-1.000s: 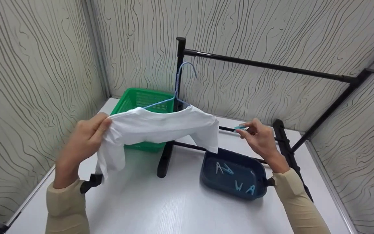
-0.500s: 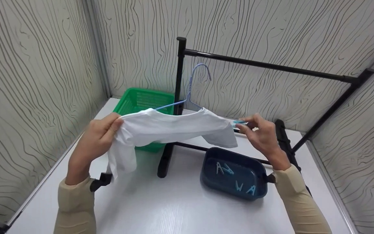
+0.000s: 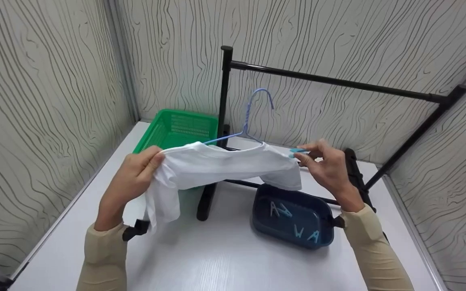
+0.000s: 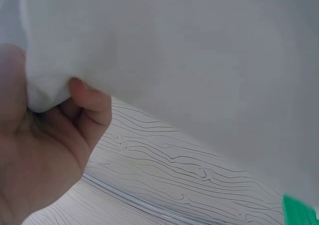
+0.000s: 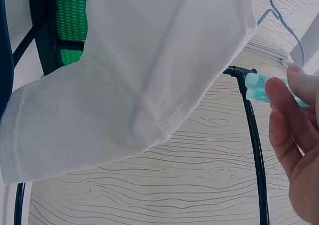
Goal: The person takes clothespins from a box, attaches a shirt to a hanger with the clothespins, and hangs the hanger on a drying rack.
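Observation:
A white T-shirt [image 3: 225, 165] hangs on a blue wire hanger [image 3: 248, 115], whose hook rises above the neckline. At the shirt's left shoulder, my left hand [image 3: 134, 173] grips the cloth, and likely the hanger end, which the fabric hides. In the left wrist view the fingers curl round the white cloth. My right hand [image 3: 325, 163] pinches a light-blue clothespin [image 3: 299, 150] between thumb and fingers, its tip close to the shirt's right shoulder. The right wrist view shows that clothespin [image 5: 256, 88] apart from the fabric.
Behind the shirt stands a black garment rack [image 3: 334, 81]. A green plastic basket [image 3: 184, 115] sits at the back left, partly hidden by the shirt. Below my right hand is a dark blue tray [image 3: 273, 232] with several clothespins [image 3: 313, 236] in it.
My left hand has moved right, carrying the shirt and hanger, and the hook now sits lower. The shirt's right shoulder has come up to the clothespin; my right hand has barely shifted.

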The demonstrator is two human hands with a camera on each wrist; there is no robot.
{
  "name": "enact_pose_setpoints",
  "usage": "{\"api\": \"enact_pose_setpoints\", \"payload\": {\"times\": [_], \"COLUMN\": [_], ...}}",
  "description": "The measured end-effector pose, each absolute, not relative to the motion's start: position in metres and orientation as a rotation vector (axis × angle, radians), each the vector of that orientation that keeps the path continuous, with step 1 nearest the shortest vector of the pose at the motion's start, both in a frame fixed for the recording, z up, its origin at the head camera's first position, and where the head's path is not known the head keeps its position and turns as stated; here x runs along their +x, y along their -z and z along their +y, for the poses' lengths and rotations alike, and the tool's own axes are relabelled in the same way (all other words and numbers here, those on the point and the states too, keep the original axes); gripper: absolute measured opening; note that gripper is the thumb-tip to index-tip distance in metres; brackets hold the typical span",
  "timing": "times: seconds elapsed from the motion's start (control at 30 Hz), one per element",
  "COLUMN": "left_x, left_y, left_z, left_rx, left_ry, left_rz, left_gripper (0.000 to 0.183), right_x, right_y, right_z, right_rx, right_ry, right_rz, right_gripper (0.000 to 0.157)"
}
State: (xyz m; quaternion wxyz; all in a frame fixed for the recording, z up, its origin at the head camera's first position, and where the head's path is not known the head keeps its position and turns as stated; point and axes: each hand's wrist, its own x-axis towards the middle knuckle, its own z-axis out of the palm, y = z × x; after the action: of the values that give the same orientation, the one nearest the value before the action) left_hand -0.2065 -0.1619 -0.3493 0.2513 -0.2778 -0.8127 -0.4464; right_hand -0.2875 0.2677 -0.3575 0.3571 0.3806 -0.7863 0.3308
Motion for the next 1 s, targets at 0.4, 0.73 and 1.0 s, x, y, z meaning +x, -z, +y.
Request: {"api": "enact_pose_setpoints", "payload": {"times": [0.4, 0.73, 1.0], "left_x": [-0.221, -0.214, -0.226], "left_y": [0.366, 0.358, 0.370], "left_z": [-0.160, -0.150, -0.152], "left_rx": [-0.814, -0.789, -0.778], "left_ry": [1.242, 1.250, 1.303], "left_rz": [-2.198, -2.175, -2.162], "left_gripper": [0.014, 0.015, 0.015], "right_x": [-0.269, -0.273, -0.291], "right_y": [0.342, 0.348, 0.363], "right_z": [0.248, 0.251, 0.264], "right_rx": [0.986, 0.987, 0.979], "right_ry": [-0.876, -0.875, -0.866], "right_rz": [-2.024, -2.033, -2.040], "right_gripper": [0.026, 0.026, 0.028]}}
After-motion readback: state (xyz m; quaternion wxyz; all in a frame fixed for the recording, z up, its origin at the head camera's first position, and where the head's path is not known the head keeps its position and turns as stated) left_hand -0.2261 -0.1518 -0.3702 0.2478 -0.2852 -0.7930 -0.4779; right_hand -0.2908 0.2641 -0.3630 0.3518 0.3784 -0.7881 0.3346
